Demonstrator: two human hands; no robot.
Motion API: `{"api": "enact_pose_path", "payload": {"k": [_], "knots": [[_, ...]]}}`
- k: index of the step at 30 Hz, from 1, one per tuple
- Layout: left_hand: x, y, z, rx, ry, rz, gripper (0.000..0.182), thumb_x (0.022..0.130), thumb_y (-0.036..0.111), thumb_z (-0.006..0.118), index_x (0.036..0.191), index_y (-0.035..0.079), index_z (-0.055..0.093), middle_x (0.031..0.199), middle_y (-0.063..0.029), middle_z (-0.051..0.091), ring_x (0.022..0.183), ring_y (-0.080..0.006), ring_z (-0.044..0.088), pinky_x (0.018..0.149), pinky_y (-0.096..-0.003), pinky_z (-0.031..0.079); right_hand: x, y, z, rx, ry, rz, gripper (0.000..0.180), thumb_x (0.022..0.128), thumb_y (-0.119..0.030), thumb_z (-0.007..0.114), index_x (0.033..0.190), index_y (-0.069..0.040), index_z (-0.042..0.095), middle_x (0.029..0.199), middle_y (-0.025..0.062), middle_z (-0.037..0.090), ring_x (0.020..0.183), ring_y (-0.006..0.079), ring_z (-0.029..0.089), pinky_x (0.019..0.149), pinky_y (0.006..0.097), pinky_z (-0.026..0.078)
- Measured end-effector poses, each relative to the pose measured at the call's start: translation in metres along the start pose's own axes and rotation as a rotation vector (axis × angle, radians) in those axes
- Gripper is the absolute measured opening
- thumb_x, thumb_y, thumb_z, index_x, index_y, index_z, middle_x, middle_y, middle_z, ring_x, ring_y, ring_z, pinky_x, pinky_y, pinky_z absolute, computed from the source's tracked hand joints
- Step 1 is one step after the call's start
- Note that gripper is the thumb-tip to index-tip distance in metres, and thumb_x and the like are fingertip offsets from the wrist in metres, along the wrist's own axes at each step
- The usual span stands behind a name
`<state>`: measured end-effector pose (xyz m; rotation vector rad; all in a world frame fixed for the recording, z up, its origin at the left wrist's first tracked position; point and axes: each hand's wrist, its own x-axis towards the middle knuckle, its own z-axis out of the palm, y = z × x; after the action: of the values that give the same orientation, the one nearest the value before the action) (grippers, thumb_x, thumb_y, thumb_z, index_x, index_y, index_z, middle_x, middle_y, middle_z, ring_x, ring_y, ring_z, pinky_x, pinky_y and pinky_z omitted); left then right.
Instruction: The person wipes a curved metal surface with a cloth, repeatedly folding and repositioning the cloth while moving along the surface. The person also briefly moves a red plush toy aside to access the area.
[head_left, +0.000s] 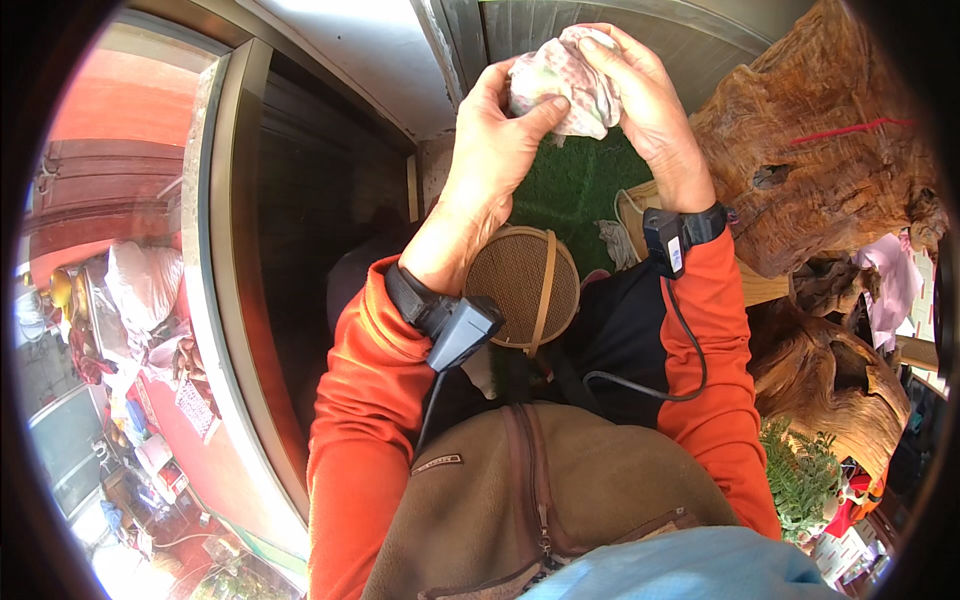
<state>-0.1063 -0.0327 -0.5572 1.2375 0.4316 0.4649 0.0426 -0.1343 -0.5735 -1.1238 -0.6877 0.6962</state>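
Note:
Both of my hands are raised at the top centre, gripping a crumpled, pink-and-white patterned cloth (566, 82) between them. My left hand (499, 124) holds its left side, with the thumb pressed on the front. My right hand (637, 82) grips the upper right side, its thumb over the top fold. Whether anything lies inside the cloth cannot be told. Below the hands, between my legs, is a round woven basket (517, 289) with a light strip across its top. Black devices with cables are strapped to both wrists.
A large gnarled wooden slab (817, 142) stands close on the right, with a green fern-like plant (802, 472) below it. A metal-framed window (244, 150) runs along the left. Green artificial turf (585, 176) covers the floor ahead, where a small grey cloth (616, 244) lies.

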Motion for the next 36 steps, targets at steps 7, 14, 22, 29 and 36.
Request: {"api": "enact_pose_path", "payload": {"k": [7,14,22,29,36], "knots": [[-0.004,0.006,-0.006,-0.268,-0.023,-0.21,0.028,0.091,0.01,0.069,0.117,0.004,0.065,0.107,-0.0048,0.07,0.099,-0.0153,0.066,0.094,-0.0326,0.048,0.004,0.005,-0.004,0.016,0.02,0.016,0.026,0.101,-0.021,0.058,0.12,-0.003,0.062,0.112,0.0044,0.067,0.101,0.0116,0.065,0.089,0.0258,0.052],[0.0,0.005,-0.013,-0.309,0.153,-0.187,0.029,0.092,0.011,0.066,0.121,0.011,0.063,0.114,-0.0009,0.069,0.106,-0.0165,0.062,0.101,-0.0419,0.04,-0.004,-0.008,0.016,0.136,0.214,0.072,0.031,0.101,-0.025,0.055,0.127,-0.008,0.056,0.121,0.0111,0.06,0.11,0.0271,0.06,0.092,0.0367,0.05],[0.0,0.008,-0.022,-0.261,0.364,-0.131,0.017,0.091,0.002,0.065,0.107,0.0,0.067,0.1,-0.006,0.07,0.085,-0.0152,0.068,0.077,-0.0269,0.055,-0.013,0.038,0.053,0.611,-0.149,0.405,0.039,0.1,-0.033,0.058,0.13,-0.008,0.057,0.124,0.0066,0.061,0.117,0.0238,0.059,0.101,0.0485,0.048],[-0.003,0.012,-0.024,-0.144,0.452,-0.169,0.048,0.089,0.008,0.067,0.133,0.001,0.051,0.124,-0.0128,0.06,0.112,-0.0199,0.058,0.099,-0.0366,0.043,-0.012,0.064,0.052,0.568,0.059,0.427,0.032,0.099,-0.018,0.059,0.128,-0.004,0.055,0.122,0.0112,0.063,0.112,0.0272,0.063,0.098,0.0469,0.052],[-0.024,0.028,-0.013,-0.073,0.367,-0.007,0.052,0.096,0.015,0.06,0.141,0.0,0.041,0.136,-0.0137,0.052,0.129,-0.0242,0.047,0.11,-0.0418,0.031,0.006,0.195,-0.026,0.566,0.531,0.633,0.032,0.097,-0.015,0.061,0.127,-0.009,0.053,0.119,0.0084,0.064,0.109,0.0257,0.065,0.094,0.0466,0.053]]}}
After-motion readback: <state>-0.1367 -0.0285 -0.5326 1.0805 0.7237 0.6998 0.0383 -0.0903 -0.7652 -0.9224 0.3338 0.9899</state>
